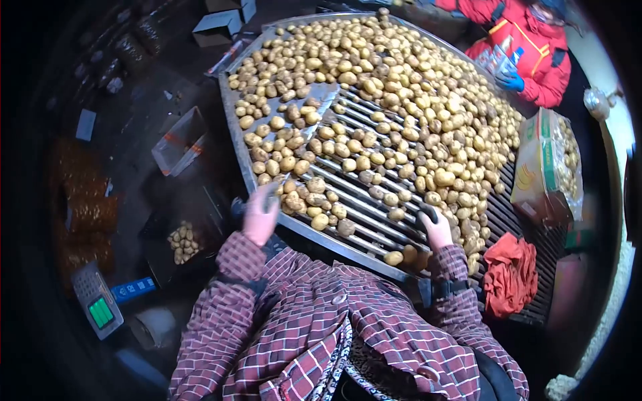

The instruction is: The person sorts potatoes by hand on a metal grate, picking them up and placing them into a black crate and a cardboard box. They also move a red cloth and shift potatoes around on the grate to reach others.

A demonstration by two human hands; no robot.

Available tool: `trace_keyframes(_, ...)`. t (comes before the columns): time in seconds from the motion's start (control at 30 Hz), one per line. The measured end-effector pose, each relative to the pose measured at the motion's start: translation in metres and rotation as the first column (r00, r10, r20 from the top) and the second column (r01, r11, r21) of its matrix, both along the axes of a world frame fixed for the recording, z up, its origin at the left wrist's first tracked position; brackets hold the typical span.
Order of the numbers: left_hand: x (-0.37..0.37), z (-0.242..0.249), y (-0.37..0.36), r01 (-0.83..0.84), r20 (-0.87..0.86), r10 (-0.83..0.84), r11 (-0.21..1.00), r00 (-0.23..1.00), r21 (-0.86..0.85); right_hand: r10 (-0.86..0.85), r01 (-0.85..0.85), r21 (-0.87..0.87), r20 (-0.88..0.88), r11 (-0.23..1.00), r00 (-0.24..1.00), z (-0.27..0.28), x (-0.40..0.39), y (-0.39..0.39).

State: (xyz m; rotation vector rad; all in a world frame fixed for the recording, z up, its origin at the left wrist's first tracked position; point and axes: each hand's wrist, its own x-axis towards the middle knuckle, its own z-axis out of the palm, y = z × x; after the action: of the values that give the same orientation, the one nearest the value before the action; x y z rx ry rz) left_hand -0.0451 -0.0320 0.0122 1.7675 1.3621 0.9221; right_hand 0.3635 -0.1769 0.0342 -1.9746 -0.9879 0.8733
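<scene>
Many potatoes cover a large slatted metal sorting table in front of me. My left hand, slightly blurred, is over the table's near left rim with its fingers stretched out, beside a small cluster of potatoes. Over the slats to the right is my right hand, its dark-covered fingers apart and close to the right-hand heap. No potato shows in either hand, though the undersides are hidden. Between my hands, near the front rim, lie a potato and some blurred ones.
Across the table a person in a red jacket wears a blue glove. A carton of potatoes and a red cloth are at right. At left are a clear-sided crate, floor potatoes and a scale display.
</scene>
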Motion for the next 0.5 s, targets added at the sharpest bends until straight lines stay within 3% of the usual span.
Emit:
trace_keyframes(0.03,0.027,0.005,0.009,0.189,-0.124,-0.175,0.976,0.977,0.109,-0.028,0.029,-0.002,0.097,1.000,0.995,-0.001,0.011,-0.025)
trace_keyframes(0.07,0.048,-0.006,0.018,0.289,-0.328,-0.257,0.956,0.909,0.051,-0.061,0.064,-0.007,0.195,0.998,0.979,-0.001,0.018,-0.046)
trace_keyframes(0.13,0.091,-0.006,0.031,0.324,-0.629,-0.350,0.932,0.694,-0.162,-0.007,0.052,-0.157,0.274,0.986,0.962,0.020,0.030,-0.080)
trace_keyframes(0.17,0.111,-0.007,0.040,0.308,-0.718,-0.386,0.919,0.579,-0.247,0.023,0.051,-0.176,0.393,0.983,0.919,0.030,0.031,-0.092)
trace_keyframes(0.2,0.121,-0.012,0.047,0.282,-0.790,-0.421,0.904,0.447,-0.322,0.080,0.062,-0.305,0.431,0.950,0.899,0.039,0.035,-0.106)
trace_keyframes(0.27,0.120,-0.033,0.059,0.337,-0.766,-0.395,0.909,0.507,-0.245,0.348,0.092,-0.617,0.554,0.782,0.756,0.055,0.023,-0.118)
trace_keyframes(0.33,0.111,-0.037,0.066,0.358,-0.660,-0.402,0.910,0.635,-0.211,0.477,0.074,-0.776,0.457,0.627,0.751,0.053,0.007,-0.117)
trace_keyframes(0.4,0.091,-0.040,0.074,0.350,-0.438,-0.407,0.913,0.802,-0.209,0.406,0.101,-0.721,0.494,0.685,0.769,0.050,-0.011,-0.106)
trace_keyframes(0.43,0.086,-0.040,0.070,0.314,-0.087,-0.343,0.917,0.935,-0.246,0.363,0.080,-0.641,0.528,0.763,0.767,0.045,-0.015,-0.101)
trace_keyframes(0.47,0.079,-0.041,0.065,0.336,0.333,-0.178,0.792,0.926,-0.510,0.317,0.060,-0.553,0.559,0.831,0.766,0.038,-0.020,-0.097)
trace_keyframes(0.5,0.080,-0.014,0.053,0.414,0.560,-0.023,0.699,0.828,-0.583,0.293,0.010,-0.468,0.570,0.884,0.767,0.028,-0.024,-0.090)
